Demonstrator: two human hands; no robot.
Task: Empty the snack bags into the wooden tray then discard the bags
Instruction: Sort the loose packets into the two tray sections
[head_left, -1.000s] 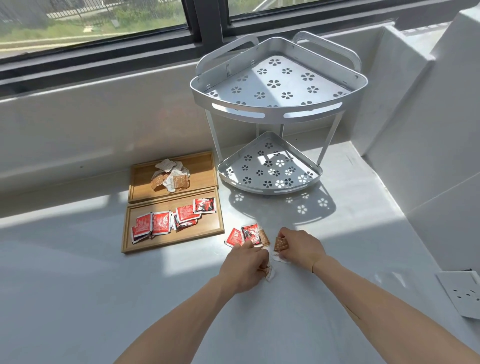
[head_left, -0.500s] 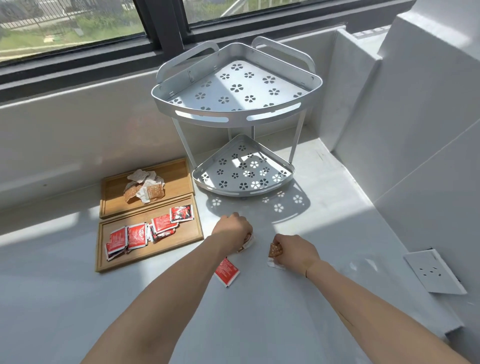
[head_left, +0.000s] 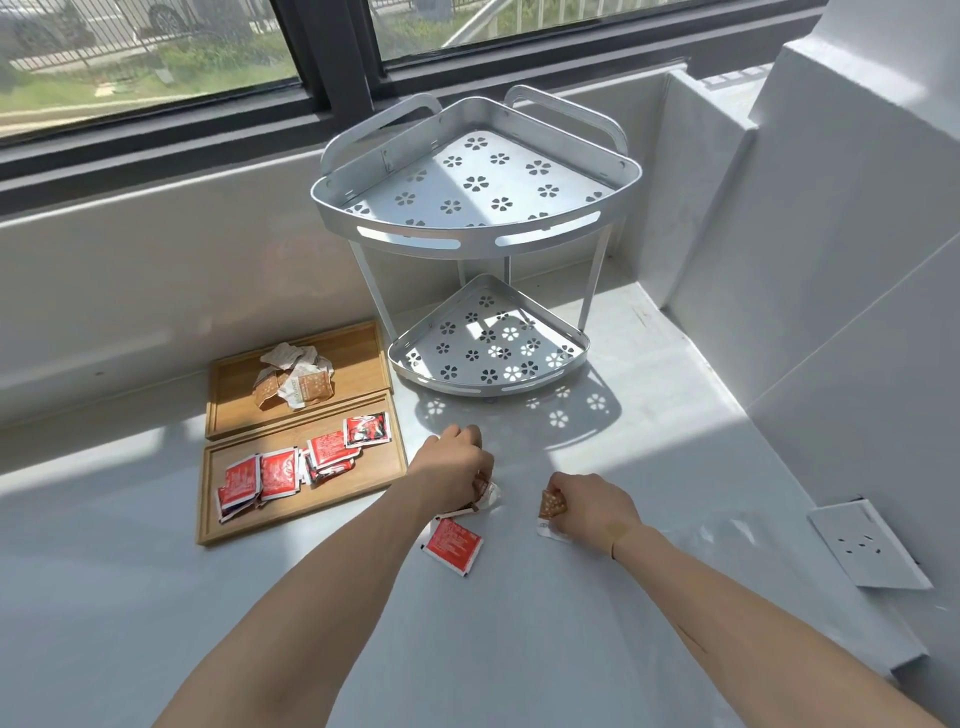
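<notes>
Two wooden trays lie at the left. The near tray (head_left: 363, 493) holds several red snack packets (head_left: 283, 473). The far tray (head_left: 234, 410) holds crumpled empty bags (head_left: 293, 376). My left hand (head_left: 452, 467) is closed over a bunch of packets and a white wrapper (head_left: 485, 496) on the counter. One red packet (head_left: 452, 543) lies loose just below that hand. My right hand (head_left: 589, 506) pinches an orange-brown snack bag (head_left: 550, 504) with a white torn edge beneath it.
A two-tier white metal corner rack (head_left: 475, 239) stands behind my hands. White walls rise on the right, and a wall socket plate (head_left: 865, 548) lies at the counter's right edge. A window ledge runs along the back.
My hands have drawn apart: the left moved left with packets under it, leaving one red packet loose on the counter. The right still grips the orange-brown bag.
</notes>
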